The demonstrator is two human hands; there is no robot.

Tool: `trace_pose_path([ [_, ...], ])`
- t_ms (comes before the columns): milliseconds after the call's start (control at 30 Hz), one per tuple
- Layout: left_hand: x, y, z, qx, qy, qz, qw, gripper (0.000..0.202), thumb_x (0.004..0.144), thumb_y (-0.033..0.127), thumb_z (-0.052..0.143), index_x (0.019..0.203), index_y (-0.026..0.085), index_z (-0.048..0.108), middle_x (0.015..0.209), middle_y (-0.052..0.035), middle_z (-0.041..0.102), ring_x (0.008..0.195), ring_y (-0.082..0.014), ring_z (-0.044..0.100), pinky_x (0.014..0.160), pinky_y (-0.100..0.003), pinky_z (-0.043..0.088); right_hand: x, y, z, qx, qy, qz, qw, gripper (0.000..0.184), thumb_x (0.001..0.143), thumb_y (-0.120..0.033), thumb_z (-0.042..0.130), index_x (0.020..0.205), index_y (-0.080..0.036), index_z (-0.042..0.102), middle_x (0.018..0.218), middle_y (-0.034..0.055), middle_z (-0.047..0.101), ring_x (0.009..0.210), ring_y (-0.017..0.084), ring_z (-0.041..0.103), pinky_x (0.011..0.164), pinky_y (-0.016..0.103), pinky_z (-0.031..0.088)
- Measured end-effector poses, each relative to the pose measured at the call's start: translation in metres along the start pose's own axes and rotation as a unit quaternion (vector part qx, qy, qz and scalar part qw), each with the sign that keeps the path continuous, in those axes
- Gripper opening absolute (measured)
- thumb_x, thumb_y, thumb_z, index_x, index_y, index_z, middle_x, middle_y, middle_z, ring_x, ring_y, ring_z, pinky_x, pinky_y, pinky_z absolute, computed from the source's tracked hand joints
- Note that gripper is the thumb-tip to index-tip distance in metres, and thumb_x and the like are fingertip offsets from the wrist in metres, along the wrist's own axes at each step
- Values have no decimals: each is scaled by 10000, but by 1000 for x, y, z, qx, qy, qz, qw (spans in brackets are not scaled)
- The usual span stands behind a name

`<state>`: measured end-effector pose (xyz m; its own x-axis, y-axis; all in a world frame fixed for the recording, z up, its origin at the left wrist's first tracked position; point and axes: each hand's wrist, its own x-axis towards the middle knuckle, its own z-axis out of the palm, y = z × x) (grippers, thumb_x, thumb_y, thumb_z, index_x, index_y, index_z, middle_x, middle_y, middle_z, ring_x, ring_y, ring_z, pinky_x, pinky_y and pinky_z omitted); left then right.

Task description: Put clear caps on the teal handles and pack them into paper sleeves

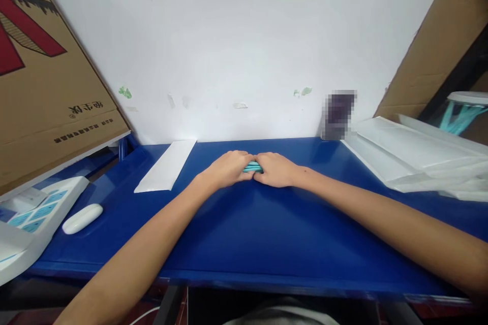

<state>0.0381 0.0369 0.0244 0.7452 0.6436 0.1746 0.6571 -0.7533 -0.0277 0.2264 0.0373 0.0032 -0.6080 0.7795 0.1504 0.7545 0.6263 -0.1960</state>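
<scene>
Both arms reach forward over the blue table (244, 244). My left hand (231, 168) and my right hand (274, 169) meet near its far side, closed around a small teal bundle of thin folded layers (252, 166). Only the bundle's middle shows between the thumbs and fingers, so I cannot tell what it is. To the left of my hands lies a flat white strip (165, 166), apart from them.
At the left stand a white device with blue labels (46, 213), a white computer mouse (83, 218) and a large cardboard box (57, 86). White plastic bags (419, 155) lie at the right, near a white-lidded container (465, 106). A white wall (244, 51) rises behind.
</scene>
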Motion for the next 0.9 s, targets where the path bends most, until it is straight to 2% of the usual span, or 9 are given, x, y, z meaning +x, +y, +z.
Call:
trace_pose_path([
  [133, 17, -3, -26, 8, -27, 34, 999, 77, 838, 230, 665, 854, 161, 695, 761, -65, 679, 683, -215, 637, 599, -289, 413, 1, 9, -2, 90, 37, -10, 995, 127, 846, -299, 549, 884, -198, 615, 781, 36, 686, 675, 193, 623, 619, 282, 371],
  [200, 25, -1, -44, 1, -12, 46, 999, 225, 802, 235, 696, 1010, 151, 711, 829, -80, 708, 742, -236, 660, 648, -303, 448, 1, 13, -2, 137, 70, -6, 988, 161, 856, -320, 542, 751, -199, 563, 678, 12, 625, 634, 177, 585, 603, 276, 348],
  [300, 31, 9, -78, -50, 57, 84, 994, 622, 757, 359, 768, 1327, 176, 598, 1163, -118, 687, 1012, -287, 657, 856, -362, 494, 3, 14, -1, 214, 142, 4, 966, 291, 899, -401, 499, 685, -206, 480, 637, -6, 545, 638, 170, 548, 595, 274, 344],
  [433, 36, 24, -105, -189, 199, 82, 958, 499, 914, 512, 607, 1325, 228, 603, 1325, -78, 614, 1243, -294, 552, 1052, -429, 422, 6, 3, 2, 325, 212, 17, 921, 401, 937, -538, 461, 691, -229, 390, 590, -41, 444, 531, 121, 447, 530, 271, 361],
  [500, 41, 30, -103, -266, 220, 60, 937, 453, 996, 530, 461, 1232, 201, 663, 1284, -77, 643, 1242, -281, 559, 1064, -435, 418, 6, -7, 3, 444, 215, 26, 869, 429, 891, -561, 561, 677, -239, 374, 530, -70, 386, 448, 94, 362, 453, 262, 323],
  [600, 54, 36, -87, -370, 152, 46, 915, 563, 1032, 551, 344, 1077, 138, 723, 1115, -111, 719, 1122, -259, 642, 1013, -426, 471, 6, -17, 5, 600, 190, 16, 777, 417, 788, -484, 731, 632, -228, 440, 468, -83, 405, 401, 83, 362, 417, 256, 325],
  [700, 64, 42, -74, -431, 114, 52, 894, 469, 1004, 505, 465, 1111, 119, 708, 982, -121, 746, 985, -228, 696, 922, -381, 527, 6, -18, 5, 630, 167, 5, 758, 389, 748, -427, 778, 586, -206, 503, 462, -54, 489, 404, 101, 457, 435, 263, 387],
  [800, 68, 46, -71, -475, 157, 62, 864, 421, 953, 457, 585, 1208, 129, 654, 986, -113, 748, 944, -211, 708, 875, -348, 544, 7, -15, 2, 640, 167, 8, 750, 394, 753, -420, 776, 575, -203, 500, 455, -61, 483, 390, 92, 446, 427, 255, 383],
  [900, 71, 44, -70, -504, 179, 37, 844, 494, 1004, 537, 424, 1130, 128, 670, 1004, -118, 744, 925, -210, 711, 854, -349, 547, 6, -12, 1, 641, 162, 4, 750, 379, 765, -427, 770, 609, -206, 505, 456, -73, 482, 386, 83, 427, 430, 250, 387],
])
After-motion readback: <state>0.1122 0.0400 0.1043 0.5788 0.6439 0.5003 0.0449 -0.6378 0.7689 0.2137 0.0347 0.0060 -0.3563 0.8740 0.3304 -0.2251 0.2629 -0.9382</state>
